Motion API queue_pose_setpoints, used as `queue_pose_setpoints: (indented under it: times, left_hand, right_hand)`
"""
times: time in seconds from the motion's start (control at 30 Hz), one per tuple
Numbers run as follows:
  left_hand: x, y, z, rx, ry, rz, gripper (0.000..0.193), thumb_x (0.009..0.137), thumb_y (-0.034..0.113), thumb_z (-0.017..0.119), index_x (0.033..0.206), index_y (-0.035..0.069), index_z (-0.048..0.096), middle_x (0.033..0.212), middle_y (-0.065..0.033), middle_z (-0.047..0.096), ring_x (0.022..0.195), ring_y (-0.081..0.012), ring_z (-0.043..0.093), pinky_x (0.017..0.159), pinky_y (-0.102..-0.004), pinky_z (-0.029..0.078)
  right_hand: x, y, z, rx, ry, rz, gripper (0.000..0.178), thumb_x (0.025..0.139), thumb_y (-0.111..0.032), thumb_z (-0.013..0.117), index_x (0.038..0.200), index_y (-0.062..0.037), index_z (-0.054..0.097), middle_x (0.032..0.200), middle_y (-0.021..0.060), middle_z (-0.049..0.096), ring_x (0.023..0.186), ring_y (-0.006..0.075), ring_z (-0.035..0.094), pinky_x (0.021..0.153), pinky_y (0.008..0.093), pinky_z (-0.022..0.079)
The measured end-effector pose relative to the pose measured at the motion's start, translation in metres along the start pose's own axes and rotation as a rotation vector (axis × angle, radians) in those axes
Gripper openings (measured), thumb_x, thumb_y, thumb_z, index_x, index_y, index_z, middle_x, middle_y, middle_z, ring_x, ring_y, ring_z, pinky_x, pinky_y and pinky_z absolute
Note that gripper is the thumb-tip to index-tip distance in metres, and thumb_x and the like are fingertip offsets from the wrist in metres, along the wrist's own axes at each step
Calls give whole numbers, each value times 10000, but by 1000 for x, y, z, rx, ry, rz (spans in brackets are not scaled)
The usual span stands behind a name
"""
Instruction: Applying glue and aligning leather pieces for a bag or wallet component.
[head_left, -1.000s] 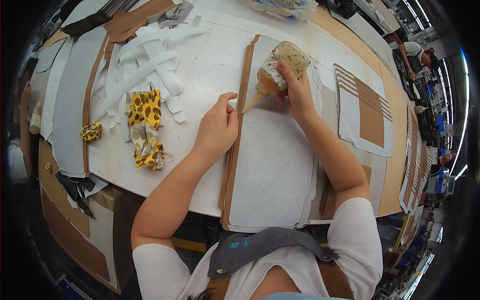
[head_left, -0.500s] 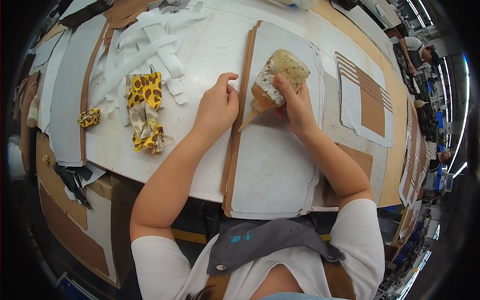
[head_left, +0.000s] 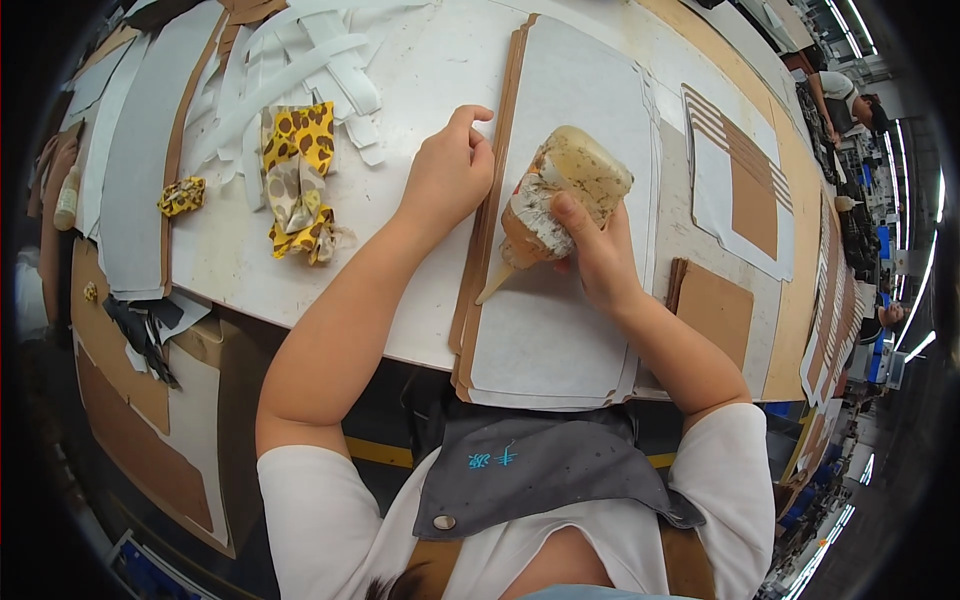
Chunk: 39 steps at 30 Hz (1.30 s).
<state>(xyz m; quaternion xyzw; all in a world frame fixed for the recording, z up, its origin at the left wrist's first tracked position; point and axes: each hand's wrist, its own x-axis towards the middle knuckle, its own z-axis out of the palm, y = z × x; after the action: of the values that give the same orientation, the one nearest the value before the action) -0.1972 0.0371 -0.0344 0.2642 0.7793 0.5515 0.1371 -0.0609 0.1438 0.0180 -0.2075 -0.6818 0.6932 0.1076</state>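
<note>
My right hand [head_left: 597,255] is wrapped round a cloudy squeeze glue bottle [head_left: 588,168], crusted with whitish residue. The bottle is tipped, its narrow nozzle [head_left: 493,282] pointing down at the left edge of a stack of pale grey sheets [head_left: 560,345] with brown edges. Whether the tip touches the sheets I cannot tell. Beside the stack's far left edge, my left hand [head_left: 453,165] is closed with the index finger crooked outward. Nothing shows in it, though its inner fingers are partly hidden.
On the left lie a yellow leopard-print cloth bundle [head_left: 300,180], a smaller bundle [head_left: 181,196], white strips [head_left: 330,60] and long grey sheets [head_left: 140,170]. Right of the stack are brown pieces [head_left: 715,310] and a striped brown-and-white panel [head_left: 740,190]. Another person [head_left: 838,100] is at the far right.
The nozzle has moved toward me along the stack's left edge, with the bottle in my right hand. The whole view has shifted slightly; my left hand stays beside the stack.
</note>
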Motion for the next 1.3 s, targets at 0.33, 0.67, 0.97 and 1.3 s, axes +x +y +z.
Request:
queue_pose_setpoints:
  times: [0.33, 0.67, 0.97, 1.3]
  left_hand:
    - [-2, 0, -1, 3, 1, 28, 303, 835, 83, 487, 1130, 18, 513, 759, -74, 602, 612, -145, 561, 613, -288, 459]
    - [-1, -1, 1, 42, 15, 68, 294, 830, 74, 486, 1117, 15, 516, 761, -78, 605, 636, -164, 577, 632, -315, 467]
    - [-4, 2, -2, -5, -13, 10, 298, 835, 76, 468, 1123, 10, 507, 765, -80, 601, 628, -151, 573, 624, -303, 465]
    - [-4, 2, -3, -20, -26, 1, 298, 842, 79, 470, 1129, 11, 509, 765, -66, 595, 632, -128, 551, 624, -283, 454]
  right_hand:
    - [-37, 5, 5, 22, -164, -21, 401, 849, -250, 635, 1115, 20, 504, 957, 71, 605, 789, 106, 589, 555, 208, 482]
    - [-69, 12, 6, 49, -225, -104, 493, 834, -249, 635, 1195, 28, 445, 1045, 112, 593, 935, 177, 580, 788, 299, 477]
    - [-20, -10, -15, 220, 31, 57, 487, 868, -397, 556, 1150, -15, 453, 915, 92, 586, 651, 146, 588, 434, 228, 439]
    - [-41, 0, -15, -10, -131, -188, 434, 815, -153, 657, 1159, 26, 462, 1026, 112, 574, 850, 171, 584, 676, 281, 493]
